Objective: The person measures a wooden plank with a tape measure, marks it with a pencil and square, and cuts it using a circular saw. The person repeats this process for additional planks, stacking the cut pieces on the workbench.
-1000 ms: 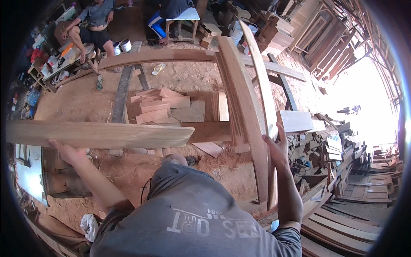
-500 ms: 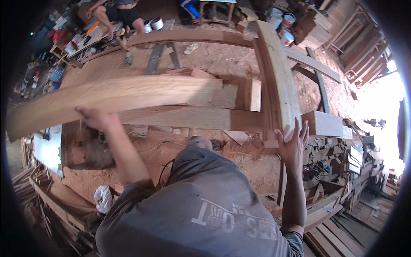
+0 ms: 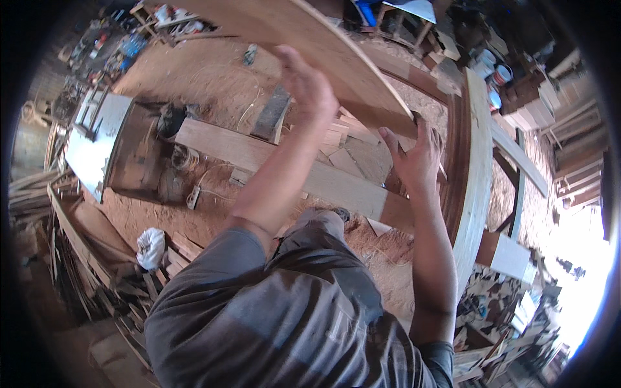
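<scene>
A wide, pale wooden plank (image 3: 323, 58) is raised in front of me, running from the upper left down to the right. My left hand (image 3: 310, 90) grips its lower edge, with part of the fingers hidden behind the wood. At the plank's right end is my right hand (image 3: 419, 158), thumb and fingers set around the corner. Below the plank, a long board (image 3: 349, 184) lies across toward a thick upright-looking beam (image 3: 471, 149) just right of my right hand.
A reddish-brown grooved timber (image 3: 454, 139) runs along the beam. Behind stand a small table (image 3: 414, 9) and buckets (image 3: 502, 75). To the left are a brown box-like bench (image 3: 139, 155) and a white sack (image 3: 151, 248). Wood offcuts (image 3: 498, 291) are piled at the lower right.
The plank has swung up and turned, its right end now lower and nearer the beam. My left hand has risen to the right; my right hand has left the beam for the plank's end.
</scene>
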`<state>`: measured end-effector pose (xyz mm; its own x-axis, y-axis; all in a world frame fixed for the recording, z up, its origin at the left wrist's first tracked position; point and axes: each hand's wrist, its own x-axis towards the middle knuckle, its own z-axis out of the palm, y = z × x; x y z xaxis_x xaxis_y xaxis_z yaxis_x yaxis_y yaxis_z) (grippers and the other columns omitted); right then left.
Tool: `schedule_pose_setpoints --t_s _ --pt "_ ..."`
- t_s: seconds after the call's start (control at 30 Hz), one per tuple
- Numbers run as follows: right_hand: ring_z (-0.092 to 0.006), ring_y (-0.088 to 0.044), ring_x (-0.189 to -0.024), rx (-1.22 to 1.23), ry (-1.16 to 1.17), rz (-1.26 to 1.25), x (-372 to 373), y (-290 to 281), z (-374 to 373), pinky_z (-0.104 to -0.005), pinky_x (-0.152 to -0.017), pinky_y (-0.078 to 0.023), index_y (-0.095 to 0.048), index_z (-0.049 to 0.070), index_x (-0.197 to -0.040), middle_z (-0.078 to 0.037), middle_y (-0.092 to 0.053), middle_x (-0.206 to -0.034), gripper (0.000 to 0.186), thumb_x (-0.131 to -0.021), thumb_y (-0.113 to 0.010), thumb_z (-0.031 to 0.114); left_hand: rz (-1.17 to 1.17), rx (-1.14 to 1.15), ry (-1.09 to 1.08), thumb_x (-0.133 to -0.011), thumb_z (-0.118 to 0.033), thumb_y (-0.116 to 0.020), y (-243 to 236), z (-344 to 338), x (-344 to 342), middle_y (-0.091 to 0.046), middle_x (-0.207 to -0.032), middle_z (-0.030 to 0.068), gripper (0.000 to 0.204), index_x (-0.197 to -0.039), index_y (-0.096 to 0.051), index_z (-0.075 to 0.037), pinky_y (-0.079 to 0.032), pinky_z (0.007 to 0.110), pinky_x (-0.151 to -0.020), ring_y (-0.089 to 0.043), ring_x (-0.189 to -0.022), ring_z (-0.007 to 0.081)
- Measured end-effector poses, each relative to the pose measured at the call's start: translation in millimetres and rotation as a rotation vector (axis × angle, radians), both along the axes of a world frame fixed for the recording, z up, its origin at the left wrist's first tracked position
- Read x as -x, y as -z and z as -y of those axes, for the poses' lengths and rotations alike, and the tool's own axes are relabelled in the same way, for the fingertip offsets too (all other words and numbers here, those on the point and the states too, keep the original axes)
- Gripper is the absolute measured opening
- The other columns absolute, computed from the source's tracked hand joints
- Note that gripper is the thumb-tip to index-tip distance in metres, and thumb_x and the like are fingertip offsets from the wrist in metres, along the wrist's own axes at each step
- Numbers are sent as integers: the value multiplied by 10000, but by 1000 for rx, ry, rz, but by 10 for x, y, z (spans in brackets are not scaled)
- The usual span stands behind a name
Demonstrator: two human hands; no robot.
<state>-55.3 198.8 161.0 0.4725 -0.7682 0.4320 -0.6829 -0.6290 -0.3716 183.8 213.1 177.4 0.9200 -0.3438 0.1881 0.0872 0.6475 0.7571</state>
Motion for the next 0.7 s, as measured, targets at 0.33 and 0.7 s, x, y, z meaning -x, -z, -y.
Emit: schedule_pose_setpoints --t_s 0.33,0.7 --pt "-510 -712 -1164 -480 -335 117 -987 91 978 -565 -922 -561 -630 -8 -1327 -322 -748 -1165 456 -1043 -736 332 -7 -261 151 -1149 -566 -520 1025 529 59 -643 -1302 149 662 -1397 -562 46 -495 393 -1049 -600 -1228 221" --pt "-480 -722 -1165 -706 -126 -385 280 3838 1466 -515 -1002 -568 -621 -43 -1369 -292 -749 -1181 456 -967 -738 136 1102 -1238 322 -964 -511 -774 2340 -1352 -460 -677 -1293 122 466 -1136 -758 -78 -374 592 -1186 -578 -1312 357"
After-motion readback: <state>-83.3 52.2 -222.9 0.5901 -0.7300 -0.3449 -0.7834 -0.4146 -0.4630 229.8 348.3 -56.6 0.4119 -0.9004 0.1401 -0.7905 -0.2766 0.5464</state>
